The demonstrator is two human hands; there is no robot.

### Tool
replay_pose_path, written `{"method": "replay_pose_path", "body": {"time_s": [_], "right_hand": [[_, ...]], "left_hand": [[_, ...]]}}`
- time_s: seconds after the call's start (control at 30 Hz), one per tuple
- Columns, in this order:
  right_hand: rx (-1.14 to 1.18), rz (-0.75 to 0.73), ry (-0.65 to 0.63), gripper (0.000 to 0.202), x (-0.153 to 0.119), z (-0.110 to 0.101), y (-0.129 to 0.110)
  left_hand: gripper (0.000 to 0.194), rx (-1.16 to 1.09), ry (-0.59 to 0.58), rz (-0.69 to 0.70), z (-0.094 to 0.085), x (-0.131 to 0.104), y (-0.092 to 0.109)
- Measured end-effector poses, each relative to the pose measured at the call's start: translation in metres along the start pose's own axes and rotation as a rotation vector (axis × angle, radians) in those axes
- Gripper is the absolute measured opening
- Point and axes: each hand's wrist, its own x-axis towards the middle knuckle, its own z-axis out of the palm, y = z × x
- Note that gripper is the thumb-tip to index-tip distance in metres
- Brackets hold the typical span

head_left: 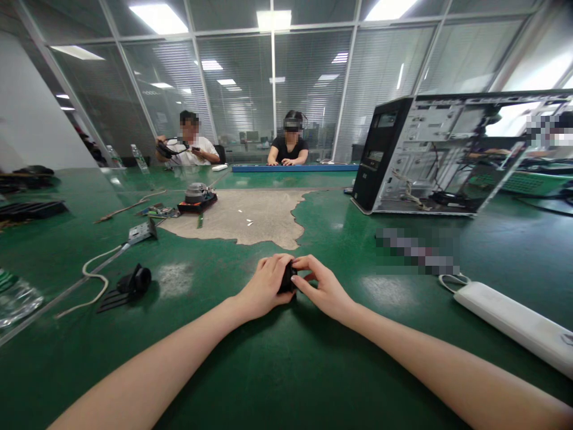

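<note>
A small black object [287, 279] sits between my hands just over the green table [268, 370], mostly covered by fingers, so its kind does not show. My left hand [267, 280] wraps round it from the left, fingers over the top and thumb below. From the right, my right hand [320, 286] pinches its side with thumb and fingertips. Beyond the hands lies a bare beige patch [264, 218] of the tabletop, with small white scraps on it.
An open computer case [387, 155] stands at the right, behind a white power strip [505, 322]. Leftward lie a black plastic part [129, 283], a metal piece with a cable [143, 232], a heatsink fan [197, 196] and a clear bottle [18, 298]. Two people sit across the table.
</note>
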Motion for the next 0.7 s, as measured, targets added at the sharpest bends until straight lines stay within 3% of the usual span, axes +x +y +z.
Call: {"method": "replay_pose_path", "body": {"time_s": [0.2,0.43,0.7], "right_hand": [[0.048,0.112,-0.05,0.024,0.001,0.0,-0.0013],[-0.01,0.01,-0.005,0.015,0.0005,-0.0009,-0.0024],[0.132,0.128,-0.045,0.016,0.0014,0.0013,0.0007]], "left_hand": [[0.061,-0.008,-0.003,-0.001,-0.0005,0.0001,-0.0005],[0.061,-0.001,-0.001,0.01,-0.0006,-0.0008,-0.0004],[0.058,0.0,-0.004,0.003,-0.0002,0.0,-0.0003]]}}
